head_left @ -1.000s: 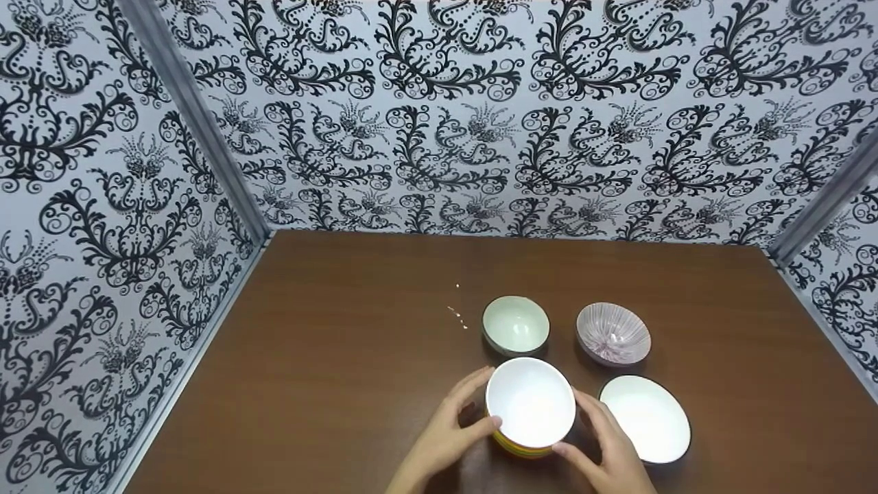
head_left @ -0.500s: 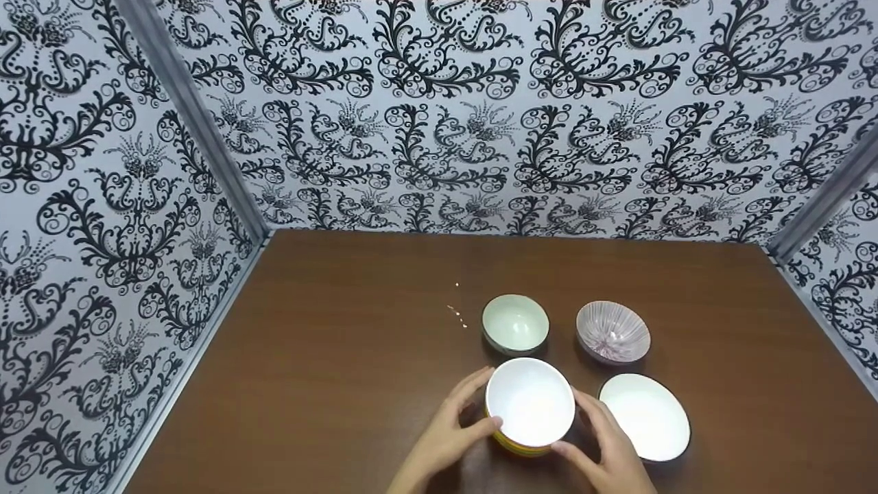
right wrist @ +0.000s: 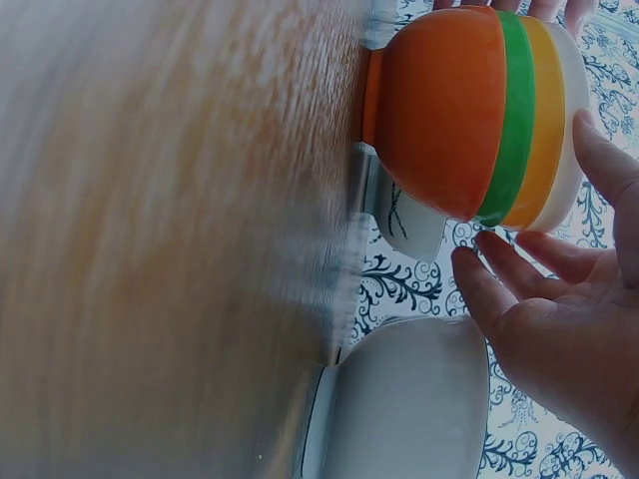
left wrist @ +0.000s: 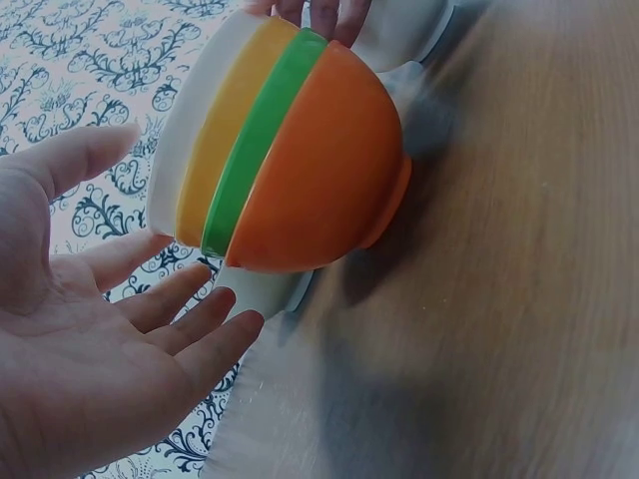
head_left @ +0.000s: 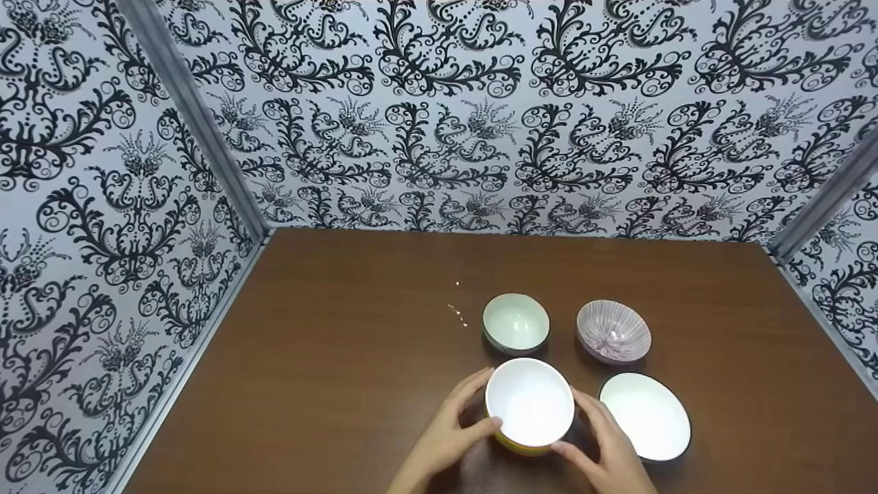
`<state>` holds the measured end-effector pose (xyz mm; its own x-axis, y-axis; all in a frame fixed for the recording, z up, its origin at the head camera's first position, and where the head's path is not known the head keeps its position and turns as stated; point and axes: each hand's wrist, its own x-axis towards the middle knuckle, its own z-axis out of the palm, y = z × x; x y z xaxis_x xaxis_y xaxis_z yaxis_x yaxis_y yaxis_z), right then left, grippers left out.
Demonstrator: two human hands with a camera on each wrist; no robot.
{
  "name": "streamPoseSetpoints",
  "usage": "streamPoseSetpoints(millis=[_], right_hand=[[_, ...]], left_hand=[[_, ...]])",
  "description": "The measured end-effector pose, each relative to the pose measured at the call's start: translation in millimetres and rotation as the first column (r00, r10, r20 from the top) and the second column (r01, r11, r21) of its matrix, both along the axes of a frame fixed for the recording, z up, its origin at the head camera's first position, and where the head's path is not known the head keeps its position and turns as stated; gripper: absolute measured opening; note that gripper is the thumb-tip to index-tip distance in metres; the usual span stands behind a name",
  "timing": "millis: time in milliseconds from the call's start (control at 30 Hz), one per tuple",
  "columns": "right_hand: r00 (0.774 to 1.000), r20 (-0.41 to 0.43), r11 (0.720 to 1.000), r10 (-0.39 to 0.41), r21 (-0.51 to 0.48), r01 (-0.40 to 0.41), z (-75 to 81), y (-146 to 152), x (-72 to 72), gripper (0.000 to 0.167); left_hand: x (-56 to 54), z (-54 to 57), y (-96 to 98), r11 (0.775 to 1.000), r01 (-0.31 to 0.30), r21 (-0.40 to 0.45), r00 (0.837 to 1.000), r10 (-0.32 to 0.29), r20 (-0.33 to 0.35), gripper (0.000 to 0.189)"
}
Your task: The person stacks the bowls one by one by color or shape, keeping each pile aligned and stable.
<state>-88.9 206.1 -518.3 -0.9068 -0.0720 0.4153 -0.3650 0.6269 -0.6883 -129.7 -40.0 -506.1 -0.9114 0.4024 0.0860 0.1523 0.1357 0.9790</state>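
Note:
A stack of nested bowls stands upright near the front of the table. Its white bowl is uppermost, and in the left wrist view a yellow bowl, a green bowl and an orange bowl follow beneath it. My left hand holds the stack's left side, thumb at the white rim and fingers along the wall. On the opposite side my right hand holds it likewise, its fingertips by the lower rims in the right wrist view. The head view shows little of the coloured bowls.
Just behind the stack sits a pale green bowl. A purple-streaked bowl is at the back right, and a white oval dish with a dark rim lies beside my right hand. Patterned walls border the brown table.

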Motion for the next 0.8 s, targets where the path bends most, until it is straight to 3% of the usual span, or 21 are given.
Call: streamPoseSetpoints(millis=[467, 800], right_hand=[[1.000, -0.026, 0.999, -0.010, 0.034, 0.011, -1.3, 1.3, 1.0, 0.073], [0.997, 0.073, 0.999, -0.024, 0.026, 0.022, 3.9, 0.3, 2.2, 0.070]], left_hand=[[0.1, -1.4, -0.4, 1.000, 0.005, 0.004, 1.000, -0.005, 0.000, 0.066], [0.8, -2.2, 1.3, 1.000, 0.011, 0.021, 1.000, -0.012, 0.011, 0.069]])
